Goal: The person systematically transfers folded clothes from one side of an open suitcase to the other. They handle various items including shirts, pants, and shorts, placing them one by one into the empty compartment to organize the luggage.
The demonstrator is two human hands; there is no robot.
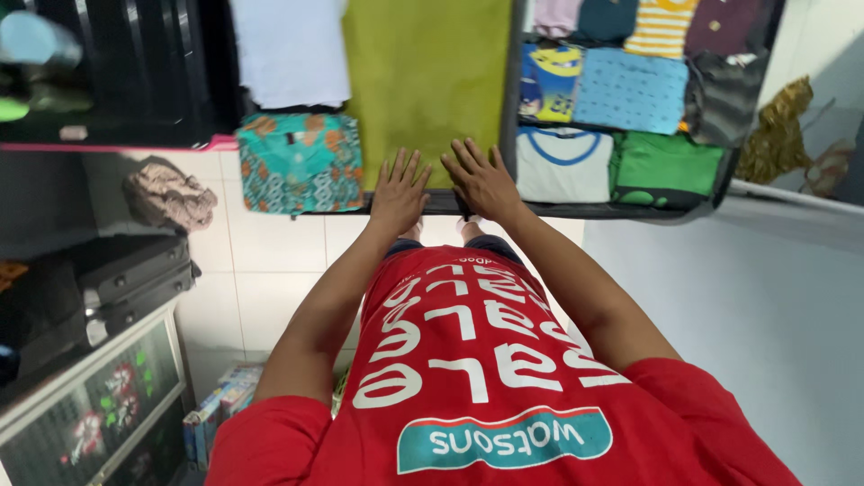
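View from a head camera, looking down a red printed shirt (477,378) to a white tiled floor (270,261). Both hands lie flat, fingers spread and holding nothing, on the near edge of an olive-green cloth (427,72): left hand (399,191) beside right hand (481,180), nearly touching. The cloth lies on a dark mat (432,205) spread on the floor. Left of it sit a teal patterned garment (301,162) and a pale folded one (290,49); right, rows of folded shirts (630,90). Smoothing would likely go best with palms kept flat, pressing outward from the middle toward the cloth's edges
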